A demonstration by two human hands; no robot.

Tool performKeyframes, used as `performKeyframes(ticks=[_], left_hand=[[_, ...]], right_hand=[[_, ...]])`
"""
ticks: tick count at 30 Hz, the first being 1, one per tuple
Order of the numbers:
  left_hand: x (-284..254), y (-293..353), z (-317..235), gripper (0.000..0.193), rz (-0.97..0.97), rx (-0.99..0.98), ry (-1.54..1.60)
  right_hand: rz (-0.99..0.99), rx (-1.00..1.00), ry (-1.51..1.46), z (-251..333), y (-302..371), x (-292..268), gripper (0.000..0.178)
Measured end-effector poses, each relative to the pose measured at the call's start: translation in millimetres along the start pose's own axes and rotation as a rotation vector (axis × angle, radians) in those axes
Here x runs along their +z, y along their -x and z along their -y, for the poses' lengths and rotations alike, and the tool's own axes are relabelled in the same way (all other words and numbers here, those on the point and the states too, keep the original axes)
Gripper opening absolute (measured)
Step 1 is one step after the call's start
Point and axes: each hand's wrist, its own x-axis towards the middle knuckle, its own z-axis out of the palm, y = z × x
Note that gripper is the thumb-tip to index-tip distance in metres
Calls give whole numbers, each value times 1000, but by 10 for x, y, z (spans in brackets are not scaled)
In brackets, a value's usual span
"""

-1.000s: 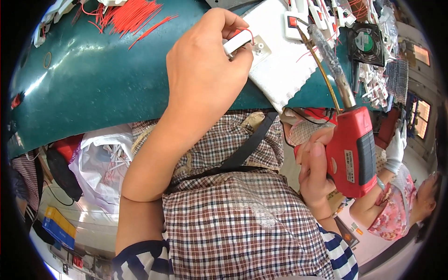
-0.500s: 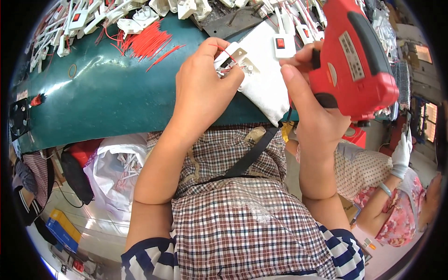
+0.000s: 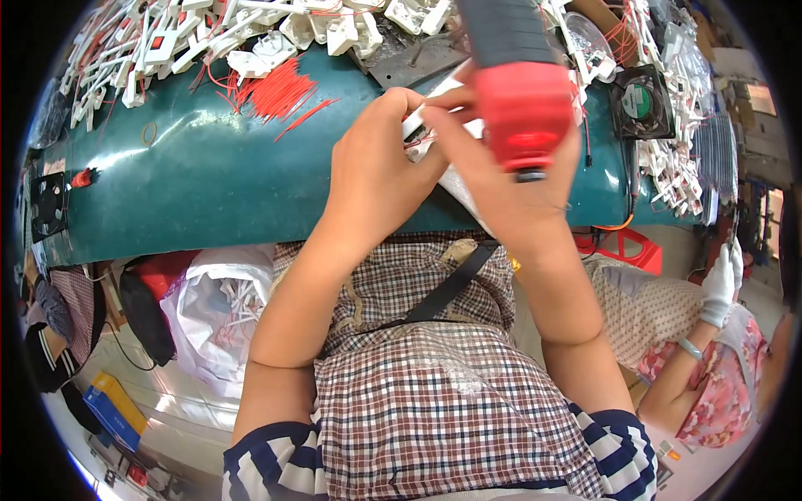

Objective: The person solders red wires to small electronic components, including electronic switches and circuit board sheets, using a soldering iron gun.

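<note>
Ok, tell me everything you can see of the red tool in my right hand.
The red tool has a plastic-looking casing with a black section on its upper part and a small dark piece at the end nearest you. Blur hides finer detail. Your right hand grips it above the green table, to the right of your left hand. The picture's upper edge cuts off its far part, and no tip shows.

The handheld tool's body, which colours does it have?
The tool's body is red and black, head view.
</note>
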Motion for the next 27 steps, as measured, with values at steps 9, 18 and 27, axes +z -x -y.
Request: performKeyframes(ticks=[9, 18, 27], left_hand=[[-148, -26, -34, 28, 115, -168, 60], [-78, 71, -112, 40, -13, -3, -291], [-8, 112, -67, 19, -89, 124, -172]], right_hand=[[-38, 95, -34, -195, 148, -222, 32], [-105, 43, -72, -341, 266, -182, 47], [-47, 219, -135, -196, 327, -163, 28]])
